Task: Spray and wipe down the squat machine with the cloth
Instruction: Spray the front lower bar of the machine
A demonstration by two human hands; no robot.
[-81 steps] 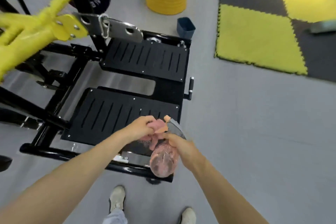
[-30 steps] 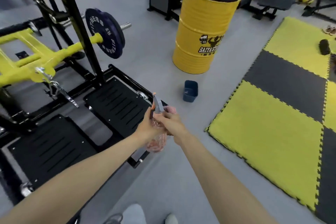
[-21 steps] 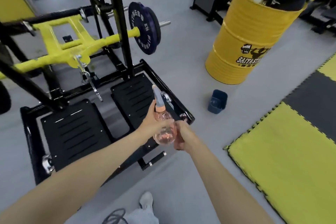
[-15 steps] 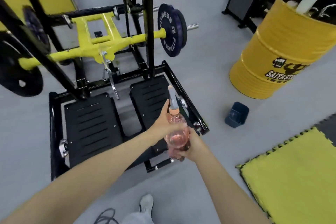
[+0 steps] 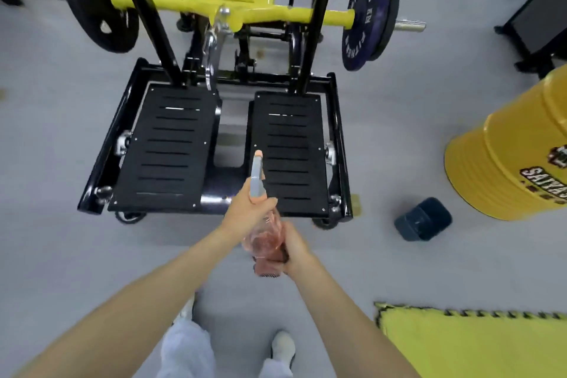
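Grey gym floor (image 5: 61, 255), yellow mat (image 5: 475, 344), squat machine (image 5: 171, 147)

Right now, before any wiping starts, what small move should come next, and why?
Probably squeeze the trigger with the left hand: the spray bottle points its nozzle toward the right foot plate, while the right hand holds the cloth away from the machine.

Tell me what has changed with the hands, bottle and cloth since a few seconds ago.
The spray bottle passed from the right hand to the left hand, which now grips its neck, nozzle toward the squat machine. The cloth went the other way: the right hand holds it at the bottle's base. The view swung to face the machine squarely. The yellow drum and blue bin stayed put.
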